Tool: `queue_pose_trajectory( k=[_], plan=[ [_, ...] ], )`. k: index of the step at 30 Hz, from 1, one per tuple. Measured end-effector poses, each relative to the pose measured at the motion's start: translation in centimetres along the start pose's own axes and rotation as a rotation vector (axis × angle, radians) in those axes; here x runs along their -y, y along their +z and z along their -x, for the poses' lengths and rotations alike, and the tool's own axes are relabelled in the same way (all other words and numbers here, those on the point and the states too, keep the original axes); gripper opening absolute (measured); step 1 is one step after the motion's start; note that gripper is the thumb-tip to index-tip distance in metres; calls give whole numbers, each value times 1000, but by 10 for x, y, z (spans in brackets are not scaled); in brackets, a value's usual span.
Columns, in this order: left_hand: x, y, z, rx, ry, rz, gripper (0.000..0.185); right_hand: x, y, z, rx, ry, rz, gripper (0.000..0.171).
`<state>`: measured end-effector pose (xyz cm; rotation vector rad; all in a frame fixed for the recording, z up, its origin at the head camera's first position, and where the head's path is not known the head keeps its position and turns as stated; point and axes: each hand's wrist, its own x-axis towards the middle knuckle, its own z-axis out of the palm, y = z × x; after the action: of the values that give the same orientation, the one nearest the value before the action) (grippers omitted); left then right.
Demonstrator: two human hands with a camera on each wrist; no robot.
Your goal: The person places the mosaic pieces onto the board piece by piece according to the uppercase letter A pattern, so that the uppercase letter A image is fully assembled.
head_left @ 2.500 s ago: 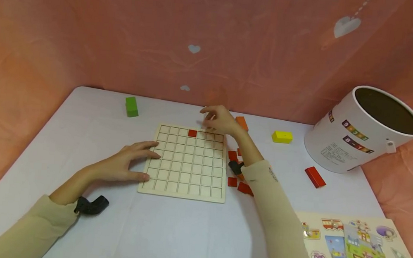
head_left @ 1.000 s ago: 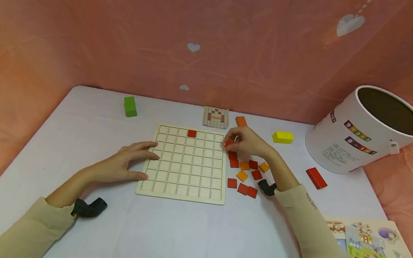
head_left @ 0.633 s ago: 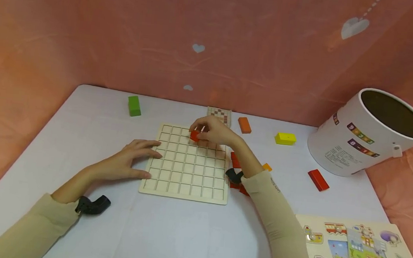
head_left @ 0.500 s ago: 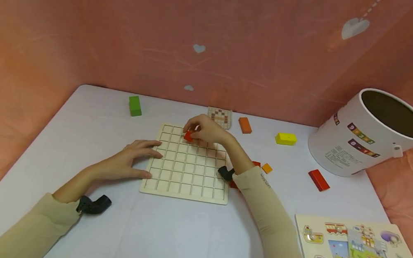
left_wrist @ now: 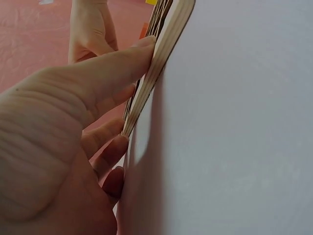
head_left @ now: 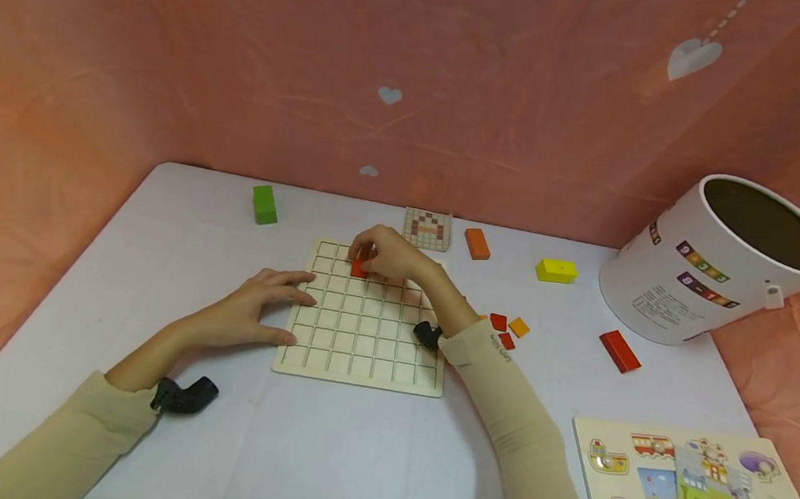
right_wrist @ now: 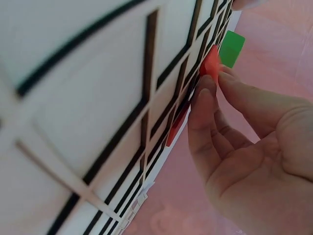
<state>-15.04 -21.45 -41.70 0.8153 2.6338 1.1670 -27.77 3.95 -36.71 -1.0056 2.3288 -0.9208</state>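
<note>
The red tile sits at the far rows of the grid board, pinched in the grip of the right hand. The right wrist view shows what the head view hides: a second red tile apparently already seated in the board, just beside the held one. The left hand lies flat, fingers straight, pressing the board's left edge against the bench.
</note>
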Motion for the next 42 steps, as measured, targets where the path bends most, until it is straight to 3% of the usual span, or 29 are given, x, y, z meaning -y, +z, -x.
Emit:
queue_pose_trajectory(
  k=[19,25,28,34,42],
  plan=[
    [2,-3,2,0,-15,7,51,0,-8,14,21,-57,-31,19],
    [4,-1,1,-5,2,22,50,-13,-20,41,-32,-103,-73,24],
    [4,2,-1,3,7,29,51,-27,-30,66,-32,-79,-94,25],
    [3,3,-2,6,-4,15,51,-56,-51,111,-30,54,-106,27],
    [4,1,-1,5,-20,11,51,-77,-53,123,24,148,-115,30]
  ],
)
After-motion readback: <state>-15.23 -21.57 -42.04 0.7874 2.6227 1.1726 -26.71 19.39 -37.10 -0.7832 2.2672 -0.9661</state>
